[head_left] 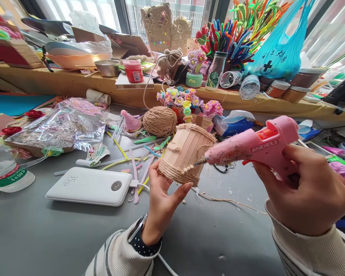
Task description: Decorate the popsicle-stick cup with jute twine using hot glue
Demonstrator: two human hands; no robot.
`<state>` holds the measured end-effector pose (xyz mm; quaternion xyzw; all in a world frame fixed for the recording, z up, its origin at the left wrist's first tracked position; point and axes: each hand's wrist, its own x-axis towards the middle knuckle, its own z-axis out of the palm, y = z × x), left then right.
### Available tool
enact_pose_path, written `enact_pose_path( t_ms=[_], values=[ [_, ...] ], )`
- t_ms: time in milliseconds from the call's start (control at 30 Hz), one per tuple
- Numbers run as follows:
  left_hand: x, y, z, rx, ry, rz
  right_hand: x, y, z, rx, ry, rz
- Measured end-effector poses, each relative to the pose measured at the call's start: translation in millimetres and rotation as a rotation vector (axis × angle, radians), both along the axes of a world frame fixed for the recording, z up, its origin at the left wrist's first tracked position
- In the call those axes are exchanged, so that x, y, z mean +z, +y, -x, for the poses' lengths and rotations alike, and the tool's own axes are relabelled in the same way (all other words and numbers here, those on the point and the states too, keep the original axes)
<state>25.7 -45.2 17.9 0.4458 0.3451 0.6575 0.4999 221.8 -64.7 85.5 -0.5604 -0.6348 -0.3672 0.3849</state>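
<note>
1. Part: craft-stick pot [182,149], mid-frame, tilted, lifted above the worktop [212,241]. Jute twine [178,173] is coiled round its lower end, with more round the upper rim; a loose tail runs right across the worktop.
2. Left hand [161,205]: fingers part-curled, thumb opposed, gripping the pot's lower end.
3. Right hand [307,188]: fingers wrapped round the handle of the pink glue gun [253,143]. I can't tell if the trigger is pressed. Nozzle is at the pot's lower right; contact unclear to me.
4. Handling, my read: pot light, stiff, walls thin enough to crack if squeezed. Twine soft, grippy, probably loose wherever the glue hasn't set. I'd take hold by bare slats or settled coils, clear of the nozzle; assume it's hot.
5. Pot interior: I can't see in from this angle.
6. Ledge [80,82], upper centre: crocheted green pot [194,79] holds lilac flowers [196,60]. Capped glass bottle [215,73]: clear, contents not readable. Metal bowl [107,69] and red-labelled jar [133,71]: can't confirm contents.
7. Upper right: blue plastic bag [278,53] bulges, contents unidentified.
8. Paper cup [97,97], upper left, lies on its side.
</note>
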Motion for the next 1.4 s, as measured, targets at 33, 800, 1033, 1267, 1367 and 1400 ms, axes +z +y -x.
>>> enact_pose_path(
  t_ms=[33,800,1033,1267,1367,1400],
  values=[
    [0.2,0,0,0.002,0.003,0.007,-0.9,0,-1,-0.001,-0.002,-0.007],
    [4.0,-4,-4,0.031,-0.028,0.086,-8.8,4,-3,-0.005,-0.024,-0.021],
    [7.0,-5,-6,0.071,-0.047,0.099,-9.2,5,-4,0.009,-0.030,-0.048],
    [8.5,-5,-8,0.054,-0.096,0.100,-10.0,3,-5,-0.021,-0.024,-0.033],
    [9.4,-6,-8,0.048,-0.099,0.112,-9.6,2,-4,-0.013,-0.024,-0.030],
    [9.7,-6,-8,0.048,-0.099,0.115,-9.6,2,-4,-0.010,-0.024,-0.030]
  ],
)
